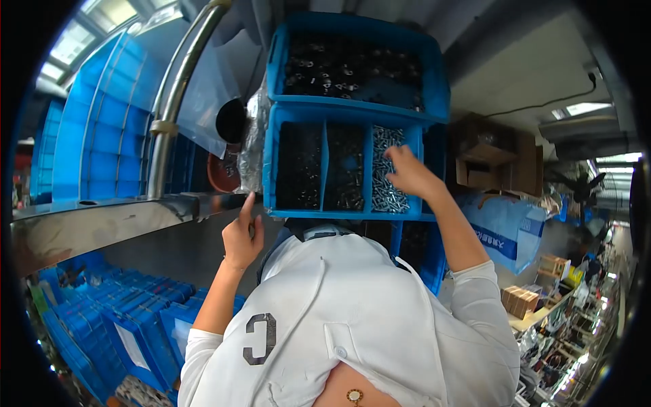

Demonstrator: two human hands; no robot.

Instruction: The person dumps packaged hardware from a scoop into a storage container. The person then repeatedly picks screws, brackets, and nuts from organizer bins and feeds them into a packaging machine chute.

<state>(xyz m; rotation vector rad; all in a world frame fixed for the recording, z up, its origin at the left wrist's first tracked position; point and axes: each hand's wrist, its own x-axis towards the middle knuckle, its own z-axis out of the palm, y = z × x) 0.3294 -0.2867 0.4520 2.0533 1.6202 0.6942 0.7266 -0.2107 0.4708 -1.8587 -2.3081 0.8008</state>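
Observation:
My right hand (411,173) reaches over the right compartment of a blue divided bin, its fingertips at the small silver screws (390,202). The thumb and forefinger are apart, and no held screw shows between them. My left hand (241,239) is raised near the bin's lower left corner, forefinger stretched out and thumb apart, with nothing visible in it. The blue divided bin (271,163) has dark small parts (300,169) in its left compartment and dark parts with some shiny screws (349,197) in the middle one.
Behind stands another blue bin (434,81) of dark metal parts. At left are a metal post (169,115), a steel edge (108,227), a reddish bowl (222,175) and stacked blue crates (102,115). Cardboard boxes (495,152) and a blue-white bag (505,227) lie at right.

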